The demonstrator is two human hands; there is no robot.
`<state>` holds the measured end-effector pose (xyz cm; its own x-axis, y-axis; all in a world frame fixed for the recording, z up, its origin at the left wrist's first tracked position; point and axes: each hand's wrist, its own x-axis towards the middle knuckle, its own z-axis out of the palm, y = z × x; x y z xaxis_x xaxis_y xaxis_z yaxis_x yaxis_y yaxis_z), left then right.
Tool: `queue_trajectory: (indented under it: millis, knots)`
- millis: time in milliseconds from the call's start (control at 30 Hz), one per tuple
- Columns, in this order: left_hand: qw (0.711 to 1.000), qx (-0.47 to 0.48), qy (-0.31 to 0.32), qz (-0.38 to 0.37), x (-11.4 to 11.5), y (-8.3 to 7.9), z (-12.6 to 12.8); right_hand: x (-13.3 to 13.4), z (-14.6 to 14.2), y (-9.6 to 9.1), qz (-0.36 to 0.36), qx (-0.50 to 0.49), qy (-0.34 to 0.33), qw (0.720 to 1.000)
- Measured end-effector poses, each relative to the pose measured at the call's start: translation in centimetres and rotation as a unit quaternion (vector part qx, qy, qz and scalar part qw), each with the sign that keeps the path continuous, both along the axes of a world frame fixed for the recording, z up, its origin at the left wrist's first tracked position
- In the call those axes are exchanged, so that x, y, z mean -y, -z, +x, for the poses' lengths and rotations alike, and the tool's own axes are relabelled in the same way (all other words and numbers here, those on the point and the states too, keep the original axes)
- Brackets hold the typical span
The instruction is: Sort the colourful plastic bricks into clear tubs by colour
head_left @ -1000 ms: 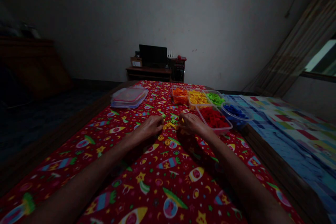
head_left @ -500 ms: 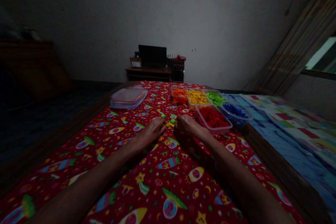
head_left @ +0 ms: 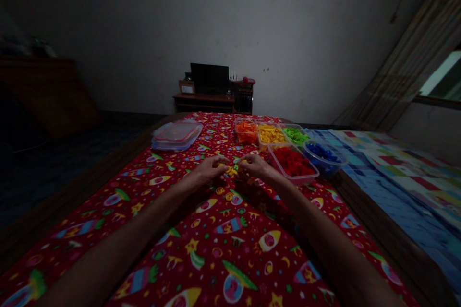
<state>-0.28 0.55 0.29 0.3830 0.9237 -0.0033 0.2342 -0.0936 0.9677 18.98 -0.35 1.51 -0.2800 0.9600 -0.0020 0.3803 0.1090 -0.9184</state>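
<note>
Both my arms reach forward over a table under a red cloth (head_left: pixel 223 244) printed with rockets and stars. My left hand (head_left: pixel 210 171) and my right hand (head_left: pixel 254 166) meet at the middle, fingers curled in a pinch on a small cluster of yellow pieces (head_left: pixel 231 171) held between them just above the cloth. A few loose yellow and orange bits (head_left: pixel 225 194) lie on the cloth just in front of the hands.
Clear tubs stand at the right: orange pieces (head_left: pixel 247 130), yellow pieces (head_left: pixel 271 134), green pieces (head_left: pixel 296 135), red pieces (head_left: pixel 293 162), blue pieces (head_left: pixel 323 152). Stacked lids (head_left: pixel 176 135) lie at the left. A patterned mat (head_left: pixel 403 177) lies beyond the right edge. A desk (head_left: pixel 212 98) stands by the wall.
My hands have drawn together and lifted slightly from the cloth, now pinching the yellow pieces between them instead of resting on either side of the pile.
</note>
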Motion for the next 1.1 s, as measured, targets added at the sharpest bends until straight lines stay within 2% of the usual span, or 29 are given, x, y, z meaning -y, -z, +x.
queue_trajectory:
  millis: [100,233,533,700,867,933,1000,1100]
  knots:
    - [1.000,0.001,-0.002,0.009,-0.1,0.4,0.5,0.7,-0.9,0.0,-0.053,-0.076,-0.017,0.996]
    - [1.000,0.016,-0.021,-0.004,0.1,0.8,1.1,1.2,-1.7,0.1,-0.049,-0.071,-0.030,0.996]
    - [0.991,0.109,-0.046,-0.064,-0.2,0.9,0.6,-0.5,-1.1,1.3,0.056,-0.009,0.036,0.998]
    - [0.984,0.157,0.007,-0.084,0.6,1.0,1.3,-0.4,-1.7,2.0,0.083,-0.022,-0.006,0.996]
    - [0.983,0.158,-0.013,-0.091,2.3,0.4,2.3,0.6,-2.3,2.0,0.183,0.028,-0.019,0.983]
    - [0.983,0.154,-0.023,-0.102,2.4,0.3,2.5,0.9,-2.3,1.5,0.202,0.057,-0.021,0.978]
    - [0.984,0.149,-0.033,-0.090,2.0,0.2,2.4,1.1,-2.0,0.9,0.195,0.082,-0.007,0.977]
    - [0.992,0.112,-0.049,0.004,0.9,-0.4,1.7,0.6,-0.5,-0.3,0.161,0.101,0.018,0.982]
